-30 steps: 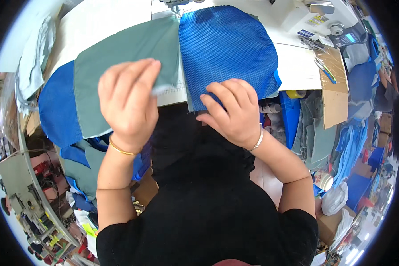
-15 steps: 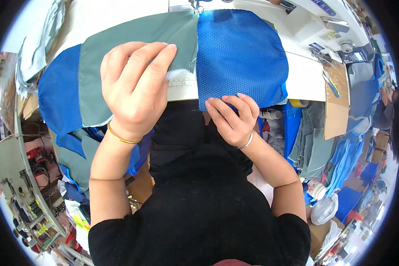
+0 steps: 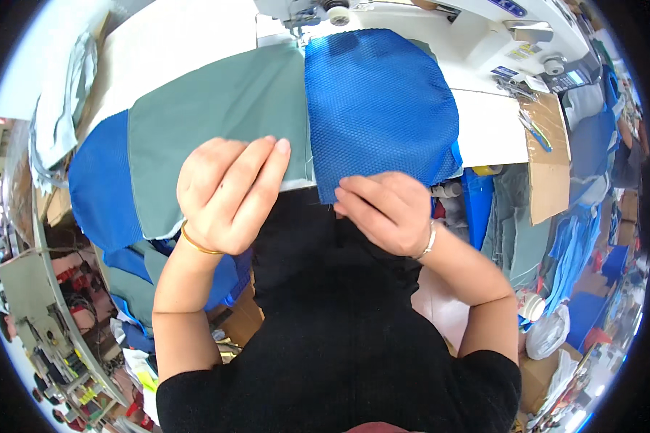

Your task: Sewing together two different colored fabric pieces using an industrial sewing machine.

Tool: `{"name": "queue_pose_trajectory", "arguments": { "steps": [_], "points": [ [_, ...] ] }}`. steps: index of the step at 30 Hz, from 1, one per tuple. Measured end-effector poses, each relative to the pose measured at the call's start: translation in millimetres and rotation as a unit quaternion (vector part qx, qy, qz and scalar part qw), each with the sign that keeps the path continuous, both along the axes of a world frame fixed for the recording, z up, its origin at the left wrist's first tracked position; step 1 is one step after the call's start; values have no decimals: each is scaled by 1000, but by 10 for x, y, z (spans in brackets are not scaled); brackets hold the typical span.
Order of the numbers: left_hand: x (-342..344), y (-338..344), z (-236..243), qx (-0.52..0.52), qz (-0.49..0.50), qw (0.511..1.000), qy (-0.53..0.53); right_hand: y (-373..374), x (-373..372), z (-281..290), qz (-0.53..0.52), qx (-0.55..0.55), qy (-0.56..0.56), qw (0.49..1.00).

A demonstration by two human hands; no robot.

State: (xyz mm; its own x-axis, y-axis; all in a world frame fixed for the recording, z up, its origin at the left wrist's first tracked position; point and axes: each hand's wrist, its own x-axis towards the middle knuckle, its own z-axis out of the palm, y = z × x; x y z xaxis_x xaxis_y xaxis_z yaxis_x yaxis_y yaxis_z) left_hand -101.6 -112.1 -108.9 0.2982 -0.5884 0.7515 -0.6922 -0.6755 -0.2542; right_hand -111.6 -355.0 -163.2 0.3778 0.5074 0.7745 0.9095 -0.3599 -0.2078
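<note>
A grey-green fabric piece (image 3: pixel 209 101) lies across the white sewing table, joined at its left end to a blue panel (image 3: pixel 101 177). My left hand (image 3: pixel 231 195) is closed at its near edge, fingers pressed together; the thumb is hidden. To the right, a blue mesh fabric piece (image 3: pixel 383 101) lies with its straight edge along the grey-green end. My right hand (image 3: pixel 390 213) pinches its near corner between thumb and fingers. Both pieces reach up to the sewing machine's presser foot (image 3: pixel 298 35), where their edges meet.
The sewing machine (image 3: pixel 477 43) spans the far right, with a control panel (image 3: pixel 576 78). Small scissors (image 3: pixel 516 88) and a pen-like tool (image 3: pixel 536 133) lie near a cardboard sheet (image 3: pixel 549 180). Grey-green cloth pieces (image 3: pixel 513 224) hang at right; more fabric (image 3: pixel 133 270) is heaped at lower left.
My left hand has come toward me with the grey-green fabric's near edge, which now covers the ruler marks seen earlier. My right hand stays at the blue mesh corner. The view has shifted slightly.
</note>
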Motion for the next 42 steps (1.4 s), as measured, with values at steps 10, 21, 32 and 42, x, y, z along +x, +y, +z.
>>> {"name": "queue_pose_trajectory", "arguments": {
  "steps": [10, 21, 32, 42],
  "points": [
    [-22, -44, 112, 44, 11, 999, 16, 106, 1097, 503, 152, -37, 63, 986],
    [-73, 5, 229, 44, -4, 996, 76, 257, 1499, 736, 382, -88, 127, 911],
    [-108, -57, 240, 18, 22, 994, 106, 463, 1441, 679, 387, -72, 50, 918],
    [-134, -141, 223, -61, 83, 981, 166, 418, 1358, 498, 245, -40, -45, 968]
  ]
}}
